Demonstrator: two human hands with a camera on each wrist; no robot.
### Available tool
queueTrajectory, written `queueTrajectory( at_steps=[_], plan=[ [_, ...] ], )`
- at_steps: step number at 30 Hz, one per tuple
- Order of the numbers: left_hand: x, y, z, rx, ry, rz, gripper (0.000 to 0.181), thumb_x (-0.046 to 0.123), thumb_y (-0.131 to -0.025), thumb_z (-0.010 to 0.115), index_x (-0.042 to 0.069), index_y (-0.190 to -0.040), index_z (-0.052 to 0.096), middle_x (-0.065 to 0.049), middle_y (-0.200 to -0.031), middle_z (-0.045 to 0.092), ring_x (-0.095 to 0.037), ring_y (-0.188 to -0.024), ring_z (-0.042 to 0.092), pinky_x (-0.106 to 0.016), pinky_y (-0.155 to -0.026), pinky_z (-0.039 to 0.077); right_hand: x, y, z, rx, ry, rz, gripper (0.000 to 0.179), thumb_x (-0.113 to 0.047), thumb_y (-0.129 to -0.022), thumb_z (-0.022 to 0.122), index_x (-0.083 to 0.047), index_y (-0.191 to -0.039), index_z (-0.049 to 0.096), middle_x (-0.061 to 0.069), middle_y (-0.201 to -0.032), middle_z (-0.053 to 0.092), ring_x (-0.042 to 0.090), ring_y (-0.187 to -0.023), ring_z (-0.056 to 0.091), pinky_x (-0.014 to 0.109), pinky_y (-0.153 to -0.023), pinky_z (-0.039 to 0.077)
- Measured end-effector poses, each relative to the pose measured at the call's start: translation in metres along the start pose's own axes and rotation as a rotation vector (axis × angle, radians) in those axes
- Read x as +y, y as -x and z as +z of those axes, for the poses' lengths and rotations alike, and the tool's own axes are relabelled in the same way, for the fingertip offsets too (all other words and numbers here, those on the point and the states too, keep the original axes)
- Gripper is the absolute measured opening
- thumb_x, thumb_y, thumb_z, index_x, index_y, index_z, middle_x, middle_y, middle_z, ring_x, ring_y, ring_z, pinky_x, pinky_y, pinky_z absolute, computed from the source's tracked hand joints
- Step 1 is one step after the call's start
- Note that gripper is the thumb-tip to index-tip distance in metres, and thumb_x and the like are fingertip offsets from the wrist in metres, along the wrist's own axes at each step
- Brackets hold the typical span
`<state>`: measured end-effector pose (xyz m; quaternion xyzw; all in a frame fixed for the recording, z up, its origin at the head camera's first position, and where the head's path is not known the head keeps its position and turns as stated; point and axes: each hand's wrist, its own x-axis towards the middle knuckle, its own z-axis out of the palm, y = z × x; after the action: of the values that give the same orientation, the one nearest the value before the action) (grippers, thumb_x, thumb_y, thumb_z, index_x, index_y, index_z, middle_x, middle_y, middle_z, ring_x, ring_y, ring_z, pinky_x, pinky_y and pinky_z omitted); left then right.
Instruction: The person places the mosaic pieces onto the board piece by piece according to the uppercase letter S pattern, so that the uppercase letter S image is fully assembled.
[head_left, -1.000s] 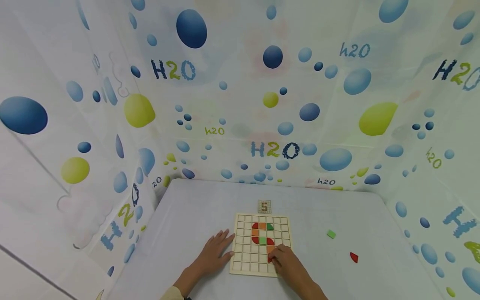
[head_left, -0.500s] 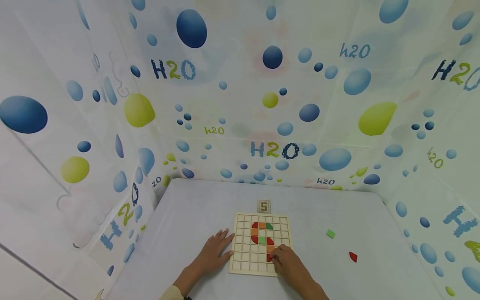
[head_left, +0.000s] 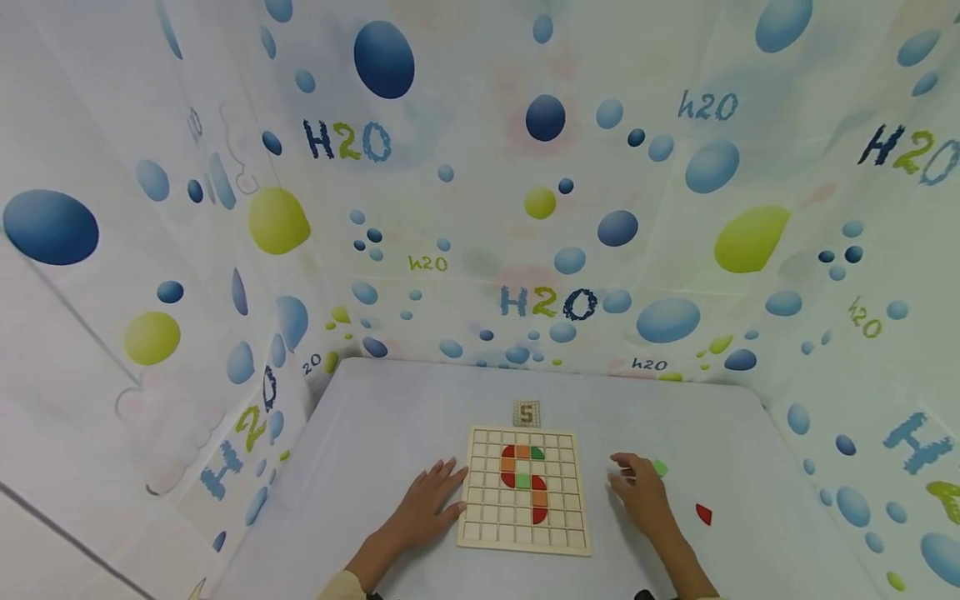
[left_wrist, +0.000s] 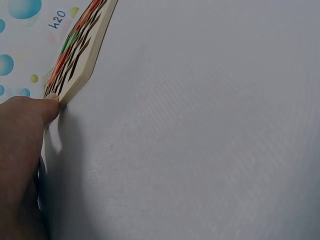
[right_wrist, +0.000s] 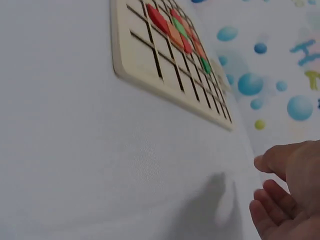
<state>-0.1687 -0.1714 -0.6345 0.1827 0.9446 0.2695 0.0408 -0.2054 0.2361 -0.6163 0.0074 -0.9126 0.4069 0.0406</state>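
A square wooden grid board [head_left: 487, 521] lies on the table, with red, orange and green tiles set into some of its squares. My left hand [head_left: 429, 504] lies flat with spread fingers at the board's left side; in the left wrist view its thumb [left_wrist: 31, 112] touches the board's edge. Off the board's right side, my right hand [head_left: 639, 492] hovers over the cloth, fingers loosely bent and holding nothing. Just beyond its knuckles is a light green square tile [head_left: 660, 468], partly hidden by the hand. Further right lies a red quarter-round tile [head_left: 703, 514].
Behind the board sits a small pattern card [head_left: 527, 413] marked with a figure like an S or 5. A white cloth [head_left: 390, 417] covers the table. Curtains [head_left: 465, 208] printed with bubbles and "H2O" rise at the back and sides.
My right hand has left the red tile at the board's lower right and moved right, towards the green square tile. That red tile now sits uncovered in the grid. The left hand stays put.
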Motion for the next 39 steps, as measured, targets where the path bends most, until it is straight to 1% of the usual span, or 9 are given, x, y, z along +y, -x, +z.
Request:
queueTrajectory(
  at_steps=[3, 8, 12, 15, 19, 22, 27, 31, 39],
  plan=[
    [0.0, 0.001, 0.0, -0.002, 0.002, 0.001, 0.061, 0.04, -0.108, 0.058, 0.011, -0.16, 0.046, -0.021, -0.168, 0.037, -0.046, -0.157, 0.03, -0.07, -0.124, 0.023, 0.018, -0.011, -0.014, 0.054, -0.023, 0.073, 0.038, -0.007, -0.101, 0.066, 0.006, -0.136, 0.062, 0.029, -0.131, 0.061, 0.043, -0.121, 0.061, 0.059, -0.102, 0.053],
    [-0.001, 0.002, 0.001, -0.001, 0.001, 0.006, 0.061, 0.041, -0.108, 0.057, 0.011, -0.16, 0.046, -0.021, -0.168, 0.037, -0.046, -0.156, 0.031, -0.071, -0.124, 0.024, 0.039, -0.023, -0.028, 0.101, -0.041, 0.136, 0.044, -0.009, -0.1, 0.065, 0.01, -0.138, 0.059, 0.039, -0.138, 0.054, 0.053, -0.13, 0.051, 0.068, -0.107, 0.043],
    [-0.003, 0.001, 0.004, 0.006, 0.012, 0.009, 0.061, 0.042, -0.108, 0.057, 0.012, -0.16, 0.047, -0.02, -0.168, 0.037, -0.046, -0.156, 0.031, -0.071, -0.124, 0.023, 0.045, -0.024, -0.033, 0.101, -0.046, 0.174, 0.047, -0.009, -0.1, 0.065, 0.011, -0.141, 0.057, 0.043, -0.146, 0.048, 0.058, -0.138, 0.043, 0.071, -0.113, 0.037],
    [-0.001, 0.001, 0.003, 0.014, 0.017, 0.014, 0.06, 0.042, -0.108, 0.057, 0.012, -0.159, 0.048, -0.02, -0.168, 0.038, -0.046, -0.156, 0.031, -0.071, -0.124, 0.024, 0.046, -0.022, -0.034, 0.101, -0.045, 0.194, 0.047, -0.008, -0.1, 0.064, 0.012, -0.141, 0.055, 0.045, -0.147, 0.045, 0.061, -0.138, 0.038, 0.073, -0.113, 0.034],
    [0.0, 0.002, 0.002, 0.037, -0.001, 0.046, 0.059, 0.042, -0.108, 0.056, 0.012, -0.159, 0.048, -0.023, -0.166, 0.04, -0.051, -0.153, 0.035, -0.074, -0.12, 0.027, 0.046, -0.021, -0.034, 0.101, -0.032, 0.191, 0.045, -0.007, -0.1, 0.063, 0.014, -0.14, 0.055, 0.045, -0.146, 0.045, 0.062, -0.137, 0.039, 0.072, -0.113, 0.035],
    [-0.002, 0.002, 0.004, 0.057, 0.004, 0.063, 0.06, 0.044, -0.109, 0.055, 0.014, -0.16, 0.047, -0.024, -0.165, 0.041, -0.052, -0.151, 0.035, -0.076, -0.117, 0.027, 0.044, -0.021, -0.036, 0.094, -0.008, 0.166, 0.042, -0.005, -0.1, 0.063, 0.014, -0.137, 0.058, 0.044, -0.143, 0.049, 0.06, -0.137, 0.043, 0.07, -0.112, 0.04],
    [-0.003, 0.002, 0.005, 0.057, 0.029, 0.051, 0.061, 0.047, -0.109, 0.054, 0.017, -0.162, 0.044, -0.022, -0.167, 0.038, -0.05, -0.154, 0.032, -0.075, -0.12, 0.024, 0.042, -0.023, -0.039, 0.079, 0.041, 0.119, 0.035, -0.003, -0.1, 0.063, 0.015, -0.13, 0.063, 0.042, -0.135, 0.056, 0.058, -0.132, 0.051, 0.068, -0.109, 0.045],
    [-0.002, 0.001, 0.005, 0.045, 0.043, 0.045, 0.061, 0.045, -0.109, 0.055, 0.016, -0.162, 0.044, -0.023, -0.167, 0.038, -0.051, -0.154, 0.031, -0.076, -0.12, 0.023, 0.044, -0.022, -0.041, 0.065, 0.059, 0.117, 0.035, -0.003, -0.099, 0.064, 0.016, -0.129, 0.062, 0.042, -0.134, 0.057, 0.057, -0.13, 0.053, 0.067, -0.107, 0.047],
    [-0.002, 0.002, 0.004, 0.047, 0.011, 0.04, 0.061, 0.044, -0.109, 0.055, 0.015, -0.161, 0.044, -0.023, -0.166, 0.039, -0.051, -0.153, 0.032, -0.075, -0.119, 0.025, 0.043, -0.021, -0.042, 0.048, 0.087, 0.074, 0.033, -0.002, -0.098, 0.066, 0.017, -0.124, 0.063, 0.039, -0.119, 0.062, 0.052, -0.113, 0.061, 0.063, -0.097, 0.051]
  ],
)
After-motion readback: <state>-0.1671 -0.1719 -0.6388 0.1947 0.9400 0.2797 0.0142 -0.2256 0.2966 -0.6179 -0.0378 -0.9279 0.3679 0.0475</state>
